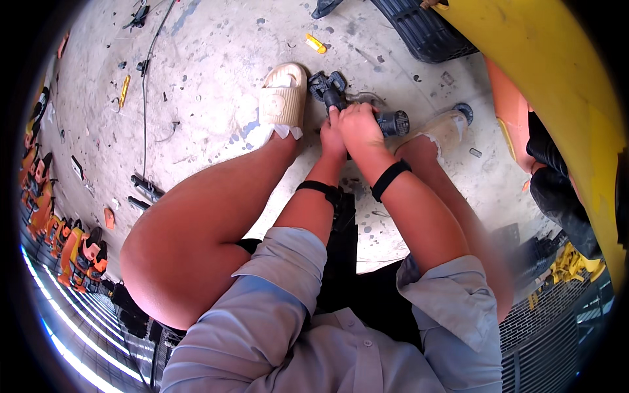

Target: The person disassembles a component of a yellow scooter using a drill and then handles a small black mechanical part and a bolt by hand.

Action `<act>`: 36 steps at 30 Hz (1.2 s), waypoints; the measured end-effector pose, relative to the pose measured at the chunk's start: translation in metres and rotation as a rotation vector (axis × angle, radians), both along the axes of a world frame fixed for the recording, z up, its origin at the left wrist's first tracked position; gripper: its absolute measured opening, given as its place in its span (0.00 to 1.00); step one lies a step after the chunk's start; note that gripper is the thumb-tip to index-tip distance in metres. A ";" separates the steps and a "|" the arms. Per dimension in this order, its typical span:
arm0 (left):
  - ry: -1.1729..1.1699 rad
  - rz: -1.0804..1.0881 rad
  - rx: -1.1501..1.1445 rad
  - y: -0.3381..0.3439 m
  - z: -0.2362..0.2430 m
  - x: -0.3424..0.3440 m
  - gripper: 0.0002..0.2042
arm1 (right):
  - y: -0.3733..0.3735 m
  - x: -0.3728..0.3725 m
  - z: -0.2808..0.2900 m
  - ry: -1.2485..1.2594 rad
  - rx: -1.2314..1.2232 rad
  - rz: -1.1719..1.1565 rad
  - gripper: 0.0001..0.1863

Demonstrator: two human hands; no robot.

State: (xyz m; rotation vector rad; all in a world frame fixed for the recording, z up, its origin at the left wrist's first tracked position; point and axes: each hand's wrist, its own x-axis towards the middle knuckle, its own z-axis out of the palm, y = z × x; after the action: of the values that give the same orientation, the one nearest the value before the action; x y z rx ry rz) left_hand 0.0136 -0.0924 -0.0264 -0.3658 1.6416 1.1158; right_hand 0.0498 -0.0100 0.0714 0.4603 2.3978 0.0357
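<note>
Gray-blue shirt (367, 357) is filling near side; right hand (362, 128) is grasping dark cylindrical tool (395, 123) beside black jointed part (327, 85); left hand's (333, 141) grip hidden, can't tell. Work seems ongoing, unfinished.

Dark cylinder (394, 123) beside right hand (362, 126): hard, smooth, low sheen; partly covered by fingers, could be plastic or coated metal. Black part (327, 84) just beyond left hand (332, 139): matt, moulded plastic look. Floor (216, 78) around both: rough matt concrete, stained. Slipper (282, 107) left of hands: ribbed, matt, rubbery. Wristband (391, 179) behind right hand: matt, smooth. Shirt (452, 295) nearer body: matt woven cloth, creased. Yellow panel (544, 65) far right of hands: smooth, slightly glossy. Black piece (426, 29) beyond, to the right: ribbed, dull plastic.
</note>
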 end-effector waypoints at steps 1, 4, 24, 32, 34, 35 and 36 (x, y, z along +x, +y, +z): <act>0.020 -0.025 -0.019 0.001 0.001 0.000 0.34 | 0.000 0.000 0.000 -0.005 0.005 0.002 0.24; 0.064 -0.071 -0.073 0.001 0.001 0.001 0.34 | 0.000 0.000 0.000 -0.016 0.020 0.003 0.24; 0.071 -0.113 -0.059 -0.003 -0.011 0.003 0.35 | -0.002 0.004 0.001 -0.055 0.043 0.028 0.27; 0.077 -0.105 -0.011 -0.004 -0.013 0.005 0.35 | -0.006 0.006 -0.004 -0.034 0.077 0.003 0.27; 0.087 -0.132 -0.069 -0.003 -0.012 0.005 0.35 | -0.006 0.007 -0.005 -0.030 0.085 0.002 0.26; 0.113 -0.143 -0.105 -0.003 -0.012 0.006 0.36 | -0.007 0.007 -0.006 -0.030 0.087 -0.001 0.26; 0.141 -0.154 -0.142 -0.002 -0.012 0.006 0.36 | -0.007 0.007 -0.006 -0.028 0.083 -0.005 0.26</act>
State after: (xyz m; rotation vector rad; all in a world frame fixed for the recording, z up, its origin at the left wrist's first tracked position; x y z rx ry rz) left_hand 0.0196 -0.0949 -0.0382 -0.2516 1.8464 0.9304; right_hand 0.0569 -0.0173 0.0653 0.5005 2.3745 0.1393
